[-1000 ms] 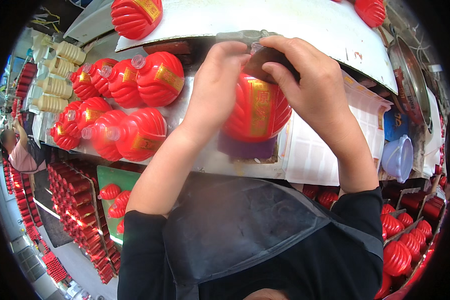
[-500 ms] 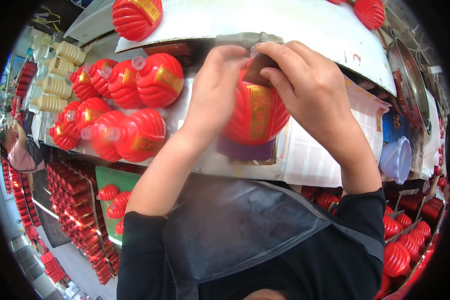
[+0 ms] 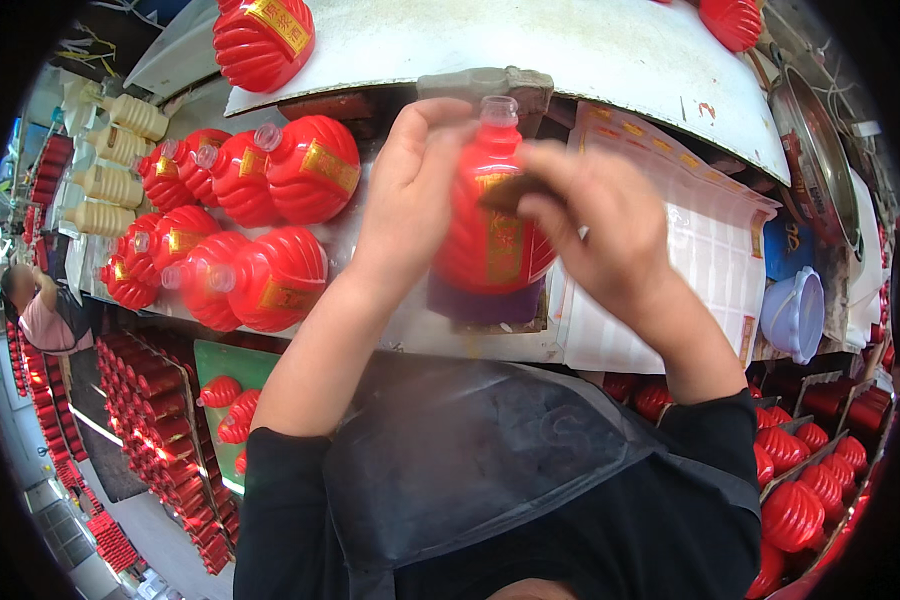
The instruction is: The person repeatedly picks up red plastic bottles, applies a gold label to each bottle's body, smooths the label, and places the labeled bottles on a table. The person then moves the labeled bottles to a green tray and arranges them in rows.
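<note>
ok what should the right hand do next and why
Probably draw the brown flat piece straight down the gold label: the right hand holds it over the label's upper part, the lower part is uncovered, and the left hand is at the red bottle's left side, seemingly steadying it.

Bright glare on white panel [image 3: 570, 45], right fingers [image 3: 560, 168] seemingly motion-blurred, fisheye-bent edges.
</note>
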Demonstrator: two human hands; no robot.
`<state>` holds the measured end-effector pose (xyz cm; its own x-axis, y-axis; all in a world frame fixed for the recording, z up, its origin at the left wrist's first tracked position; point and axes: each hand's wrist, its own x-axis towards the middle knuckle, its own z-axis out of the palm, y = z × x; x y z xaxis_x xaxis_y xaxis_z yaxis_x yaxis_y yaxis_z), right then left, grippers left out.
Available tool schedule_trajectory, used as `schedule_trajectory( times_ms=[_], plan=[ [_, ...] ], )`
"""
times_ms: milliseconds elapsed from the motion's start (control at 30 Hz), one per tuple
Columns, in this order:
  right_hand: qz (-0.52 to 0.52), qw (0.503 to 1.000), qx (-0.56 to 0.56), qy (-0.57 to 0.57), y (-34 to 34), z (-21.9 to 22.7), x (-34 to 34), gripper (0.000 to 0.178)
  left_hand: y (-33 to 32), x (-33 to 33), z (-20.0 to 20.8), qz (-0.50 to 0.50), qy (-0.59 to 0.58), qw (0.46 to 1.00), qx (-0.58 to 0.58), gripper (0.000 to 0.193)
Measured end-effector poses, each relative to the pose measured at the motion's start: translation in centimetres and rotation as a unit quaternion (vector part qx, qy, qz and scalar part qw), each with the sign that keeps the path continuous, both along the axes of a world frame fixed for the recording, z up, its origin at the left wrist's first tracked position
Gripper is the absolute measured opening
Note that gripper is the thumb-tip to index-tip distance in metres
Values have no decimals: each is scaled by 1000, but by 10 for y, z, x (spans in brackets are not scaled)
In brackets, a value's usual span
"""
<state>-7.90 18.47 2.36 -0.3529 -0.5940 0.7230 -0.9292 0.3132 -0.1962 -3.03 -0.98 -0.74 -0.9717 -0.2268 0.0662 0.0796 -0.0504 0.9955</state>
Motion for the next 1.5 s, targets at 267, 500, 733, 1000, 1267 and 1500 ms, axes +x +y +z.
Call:
schedule_trajectory(
  times_ms=[267,500,733,1000,1267,1500],
  plan=[
    [6,998,6,-64,-5,17,-28,35,0,4,1,-6,5,1000,-2,26],
    [40,992,18,-115,2,23,-14,42,-1,3,11,-38,-12,998,45,29],
    [-17,996,-37,-81,23,18,-2,45,-3,14,43,-77,14,975,-210,25],
    [-105,883,-172,-425,113,38,-65,27,-26,6,83,99,160,974,-125,17],
    [-267,899,-96,-332,162,46,-208,34,-82,-82,121,232,187,934,-198,24],
    [-379,910,95,-138,117,63,-323,56,-106,-126,96,314,120,893,-300,26]
  ],
)
